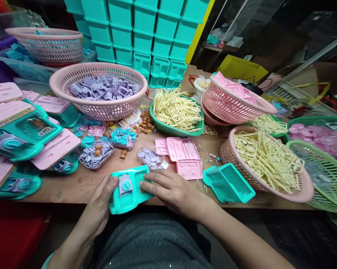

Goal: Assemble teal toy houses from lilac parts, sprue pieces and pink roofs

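Note:
My left hand [99, 201] grips the left edge of a teal plastic toy house shell [126, 204] at the table's front edge, thumb on top. A lilac piece [125, 185] with a round teal knob [126, 186] sits in the shell's left half. My right hand [171, 188] is closed over the shell's right side, its fingertips over the recess there. A bit of brown shows beneath those fingertips, too covered to make out. Just behind the shell lies a clear tray of lilac pieces [151, 157]; pink panels [185, 153] lie near my right hand.
Another teal shell [227, 183] lies to the right, beside a pink basket of cream parts [266, 160]. Finished-looking toy houses [22, 127] pile up left. Behind are a basket of lilac parts [103, 87], a green basket [176, 129] and stacked teal shells [142, 41].

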Available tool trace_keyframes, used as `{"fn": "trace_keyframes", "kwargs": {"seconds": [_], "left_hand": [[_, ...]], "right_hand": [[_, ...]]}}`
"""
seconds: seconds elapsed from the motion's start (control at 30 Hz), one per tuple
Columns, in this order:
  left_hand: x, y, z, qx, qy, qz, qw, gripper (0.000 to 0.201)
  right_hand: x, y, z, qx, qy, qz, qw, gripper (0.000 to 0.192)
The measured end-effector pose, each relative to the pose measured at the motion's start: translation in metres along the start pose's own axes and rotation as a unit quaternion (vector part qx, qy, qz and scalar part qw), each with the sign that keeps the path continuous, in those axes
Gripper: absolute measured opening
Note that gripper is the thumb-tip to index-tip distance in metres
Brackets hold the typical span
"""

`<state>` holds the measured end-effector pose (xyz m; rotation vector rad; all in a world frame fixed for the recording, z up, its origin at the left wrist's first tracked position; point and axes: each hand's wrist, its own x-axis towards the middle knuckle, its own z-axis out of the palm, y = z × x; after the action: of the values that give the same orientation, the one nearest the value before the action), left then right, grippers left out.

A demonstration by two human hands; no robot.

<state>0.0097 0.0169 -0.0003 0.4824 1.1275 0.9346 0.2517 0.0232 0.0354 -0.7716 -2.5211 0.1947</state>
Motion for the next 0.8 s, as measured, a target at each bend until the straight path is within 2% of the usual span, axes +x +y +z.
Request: {"fn": "trace_keyframes", "kwargs": {"seconds": [0.13, 0.27, 0.47, 0.57, 0.63, 0.7, 0.8], "left_hand": [[-0.003, -0.001, 0.007, 0.014, -0.015, -0.001, 1.000, 0.062], [-0.007, -0.003, 0.015, 0.043, -0.008, 0.012, 0.999, 0.055], [-0.012, -0.005, 0.025, 0.085, -0.020, 0.022, 0.996, 0.053], [-0.012, -0.006, 0.025, 0.108, -0.020, 0.020, 0.994, 0.059], [-0.011, -0.006, 0.026, 0.125, -0.022, 0.008, 0.992, 0.064], [-0.009, -0.004, 0.027, 0.120, -0.015, -0.013, 0.993, 0.065], [-0.008, -0.001, 0.030, 0.099, 0.018, -0.034, 0.994, 0.065]], "right_hand": [[-0.023, -0.010, 0.003, 0.044, 0.052, 0.055, 0.996, 0.043], [-0.033, -0.022, 0.010, 0.031, 0.104, 0.062, 0.992, 0.039], [-0.041, -0.034, 0.018, 0.004, 0.134, 0.064, 0.989, 0.034], [-0.042, -0.038, 0.019, -0.036, 0.119, 0.082, 0.989, 0.029], [-0.045, -0.037, 0.018, -0.037, 0.116, 0.086, 0.989, 0.025], [-0.051, -0.031, 0.013, -0.010, 0.138, 0.093, 0.986, 0.024], [-0.073, -0.010, 0.003, -0.028, 0.184, 0.176, 0.967, 0.029]]}}
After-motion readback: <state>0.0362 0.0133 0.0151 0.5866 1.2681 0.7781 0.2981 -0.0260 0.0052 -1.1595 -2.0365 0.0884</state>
